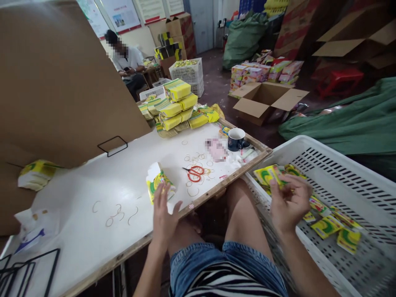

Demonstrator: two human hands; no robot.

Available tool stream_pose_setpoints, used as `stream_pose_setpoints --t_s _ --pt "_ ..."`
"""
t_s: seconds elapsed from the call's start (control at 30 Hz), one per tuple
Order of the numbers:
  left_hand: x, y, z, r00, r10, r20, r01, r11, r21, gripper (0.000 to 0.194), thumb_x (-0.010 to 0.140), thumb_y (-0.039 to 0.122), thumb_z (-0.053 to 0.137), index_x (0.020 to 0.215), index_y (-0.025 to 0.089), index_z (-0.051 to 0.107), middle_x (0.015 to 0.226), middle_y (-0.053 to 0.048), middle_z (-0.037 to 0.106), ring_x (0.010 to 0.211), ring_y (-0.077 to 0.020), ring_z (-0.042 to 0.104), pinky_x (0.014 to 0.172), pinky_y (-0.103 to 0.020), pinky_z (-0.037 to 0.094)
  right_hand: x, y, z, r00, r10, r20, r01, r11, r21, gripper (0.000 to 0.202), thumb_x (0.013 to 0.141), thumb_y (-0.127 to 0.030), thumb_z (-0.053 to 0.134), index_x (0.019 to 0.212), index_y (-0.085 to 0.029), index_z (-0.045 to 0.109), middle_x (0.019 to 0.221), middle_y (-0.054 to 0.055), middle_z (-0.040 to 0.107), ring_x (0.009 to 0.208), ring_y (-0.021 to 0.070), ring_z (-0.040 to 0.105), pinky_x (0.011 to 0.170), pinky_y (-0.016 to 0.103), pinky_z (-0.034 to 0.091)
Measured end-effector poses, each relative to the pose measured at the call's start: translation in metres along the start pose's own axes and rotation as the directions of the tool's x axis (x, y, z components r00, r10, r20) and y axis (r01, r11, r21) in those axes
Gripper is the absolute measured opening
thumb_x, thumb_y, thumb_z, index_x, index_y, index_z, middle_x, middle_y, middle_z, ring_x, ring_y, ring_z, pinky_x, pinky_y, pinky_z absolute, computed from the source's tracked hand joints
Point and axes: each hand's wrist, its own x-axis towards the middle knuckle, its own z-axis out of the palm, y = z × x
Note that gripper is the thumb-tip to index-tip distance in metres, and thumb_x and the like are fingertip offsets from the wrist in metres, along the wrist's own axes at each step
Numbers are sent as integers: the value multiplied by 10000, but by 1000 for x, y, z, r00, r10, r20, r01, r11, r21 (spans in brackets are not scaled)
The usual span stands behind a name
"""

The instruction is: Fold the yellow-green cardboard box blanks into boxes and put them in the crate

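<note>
My left hand (165,214) has its thumb held apart from the fingers. Its fingertips overlap the near side of a small pile of yellow-and-green flat cartons (152,185) with white flaps; whether they touch it I cannot tell. Over the white plastic basket, my right hand (289,202) pinches a yellow-and-green carton (266,175) between thumb and fingers. Several similar cartons (327,227) lie loose in the basket (305,144) below. Red-handled scissors (194,173) rest on the white table (123,181) among scattered rubber bands (117,212).
Bundles of yellow cartons (176,109) are stacked at the table's far end, near a dark mug (236,140). A big cardboard sheet (62,82) rises on the left. Beyond are an open box (266,99), green sacks (244,39) and a seated person (128,62).
</note>
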Motion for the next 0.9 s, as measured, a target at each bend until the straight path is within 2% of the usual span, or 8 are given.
stream_pose_setpoints --t_s 0.07,0.13,0.27,0.4,0.6,0.73,0.8,0.9 --pt "5 -26 -17 1000 -8 -17 11 984 176 684 816 329 656 1424 197 370 1506 -176 348 1437 -324 242 1154 -547 242 3 3 0 999 39 -8 -38 999 30 244 810 -373 673 887 -148 617 976 102 595 847 193 552 664 304 455" --pt "4 -49 -27 995 -92 36 78 957 279 761 798 353 668 1446 151 325 1501 -212 352 1419 -359 273 1113 -567 312 -6 2 4 986 121 118 -132 988 85 241 830 -389 642 873 -154 616 906 72 599 754 164 545 648 294 449" --pt "-1 -71 -33 980 -166 109 117 926 358 445 883 317 544 1302 167 540 1393 -172 523 1186 -334 586 946 -488 514 -36 -7 16 897 260 358 -325 936 133 230 842 -398 620 889 -173 628 827 50 621 718 167 561 663 294 469" --pt "-2 -74 -38 994 -100 39 78 920 385 298 909 261 495 1143 222 675 1282 -105 628 1085 -306 655 863 -443 564 -50 -15 23 837 297 460 -408 899 161 236 847 -410 612 917 -185 624 844 56 634 762 191 585 687 303 487" --pt "6 -62 -41 984 30 -174 32 939 343 256 885 221 558 1089 268 705 1155 -63 704 979 -264 704 769 -373 593 -67 -29 27 690 320 649 -528 836 149 298 846 -477 601 892 -185 642 829 69 654 766 211 599 676 305 498" --pt "3 -33 -35 841 203 -502 -96 968 230 281 888 159 558 1122 240 691 1161 -73 704 1101 -258 651 977 -437 506 -82 -45 25 591 337 733 -628 762 156 362 850 -537 580 841 -186 669 734 50 649 684 184 576 640 284 487" --pt "-6 -18 -26 841 236 -486 -220 971 92 253 876 172 585 1085 239 710 1154 -71 707 1168 -277 608 1046 -486 452 -86 -53 24 523 308 795 -675 719 166 421 886 -560 514 887 -182 698 727 51 662 606 159 536 570 270 458" --pt "-26 0 0 924 333 -187 -370 903 -218 234 858 224 621 1068 253 721 1110 -74 723 1171 -302 604 1032 -517 465 -83 -57 25 450 293 843 -751 636 180 474 873 -598 511 971 -181 714 711 44 669 554 153 522 491 261 427"
